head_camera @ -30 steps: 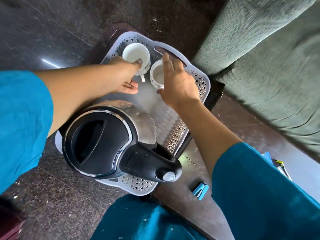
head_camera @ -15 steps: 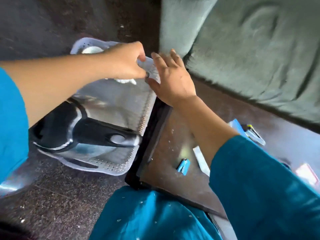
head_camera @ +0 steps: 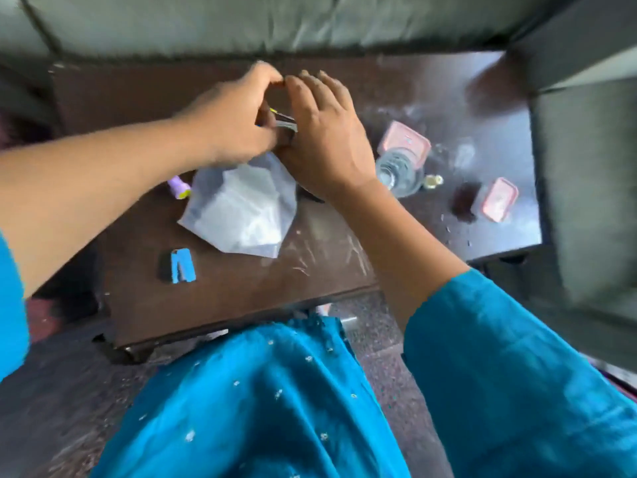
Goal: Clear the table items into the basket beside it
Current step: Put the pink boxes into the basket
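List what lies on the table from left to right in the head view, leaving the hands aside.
blue clip → clear plastic bag → glass → small gold piece → dark block → pink container

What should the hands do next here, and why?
Probably lift the small pack clear of the table: the left hand curls round it, the right hand rests against it, and the bag and stapler lie ungathered.
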A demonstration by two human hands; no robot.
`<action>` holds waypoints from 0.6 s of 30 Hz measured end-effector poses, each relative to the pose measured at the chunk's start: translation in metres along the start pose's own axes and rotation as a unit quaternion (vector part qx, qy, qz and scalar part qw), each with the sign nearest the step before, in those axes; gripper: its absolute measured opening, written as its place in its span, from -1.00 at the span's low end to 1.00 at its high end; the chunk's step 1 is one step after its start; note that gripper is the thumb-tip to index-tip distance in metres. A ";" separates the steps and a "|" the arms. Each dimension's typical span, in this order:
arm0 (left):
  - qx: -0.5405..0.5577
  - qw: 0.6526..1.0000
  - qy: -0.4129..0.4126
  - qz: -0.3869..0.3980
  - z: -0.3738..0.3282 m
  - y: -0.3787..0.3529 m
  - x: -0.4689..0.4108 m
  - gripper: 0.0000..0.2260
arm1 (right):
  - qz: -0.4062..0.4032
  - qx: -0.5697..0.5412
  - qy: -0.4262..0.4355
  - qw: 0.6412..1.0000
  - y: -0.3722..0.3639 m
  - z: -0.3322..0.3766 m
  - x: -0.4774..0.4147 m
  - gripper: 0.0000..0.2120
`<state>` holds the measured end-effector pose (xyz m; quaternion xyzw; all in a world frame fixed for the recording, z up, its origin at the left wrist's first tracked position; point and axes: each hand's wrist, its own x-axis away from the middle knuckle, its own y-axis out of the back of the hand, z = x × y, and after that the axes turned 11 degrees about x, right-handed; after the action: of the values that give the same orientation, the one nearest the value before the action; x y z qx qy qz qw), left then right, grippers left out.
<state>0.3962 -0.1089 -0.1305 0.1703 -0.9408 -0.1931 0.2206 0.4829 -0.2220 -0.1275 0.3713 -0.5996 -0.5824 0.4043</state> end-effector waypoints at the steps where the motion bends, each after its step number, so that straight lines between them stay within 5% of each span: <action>1: 0.000 1.000 -0.013 0.002 -0.011 -0.017 -0.007 -0.55 | -0.012 -0.010 -0.026 1.000 0.000 -0.019 0.011 -0.47; 9: -0.160 0.978 -0.085 0.103 -0.050 -0.109 -0.049 -0.54 | 0.071 -0.021 -0.210 0.975 -0.035 -0.142 0.062 -0.44; 18: -0.256 0.962 -0.046 0.083 -0.048 -0.162 -0.093 -0.51 | 0.245 -0.073 -0.166 0.953 -0.092 -0.182 0.058 0.04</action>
<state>0.5359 -0.2259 -0.1945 0.0203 -0.8801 -0.4157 0.2285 0.6245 -0.3515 -0.2176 0.0810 -0.6868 -0.5610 0.4550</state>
